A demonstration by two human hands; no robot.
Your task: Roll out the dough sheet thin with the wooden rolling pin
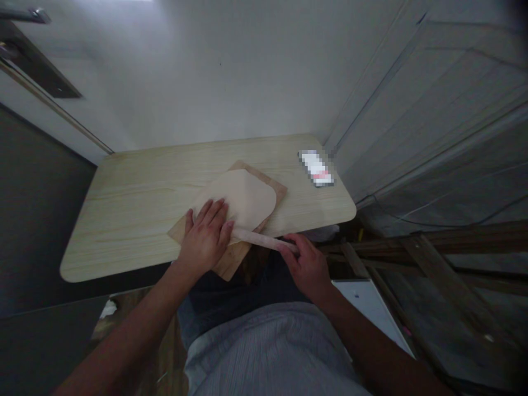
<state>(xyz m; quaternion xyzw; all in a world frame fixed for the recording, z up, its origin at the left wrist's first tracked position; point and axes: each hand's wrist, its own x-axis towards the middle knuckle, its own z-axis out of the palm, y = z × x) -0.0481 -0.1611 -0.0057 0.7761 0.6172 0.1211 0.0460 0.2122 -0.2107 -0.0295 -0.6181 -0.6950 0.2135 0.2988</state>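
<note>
The pale strip (pixel 266 239) runs rightward from the left hand (pixel 206 230), fingers spread on the rounded sheet (pixel 252 197), to the right hand (pixel 307 261), gripping its end.

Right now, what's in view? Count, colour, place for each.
Table: 1, pale wood-grain, centre
Brown sheet: 1, brown, under cream sheet, overhanging near table edge
Cream sheet: 1, cream, on brown sheet
Strip: 1, pale, between the hands
Pixelated item: 1, mostly white, table's right end
Wall: 1, whitish, behind table
Handle: 1, grey, upper left
Wooden beams: several, brown, right
White panel: 1, white, lower right
Scrap: 1, white, lower left
Shirt: 1, grey, bottom
Left hand: 1, bare, flat on cream sheet
Right hand: 1, bare, gripping strip's right end
</note>
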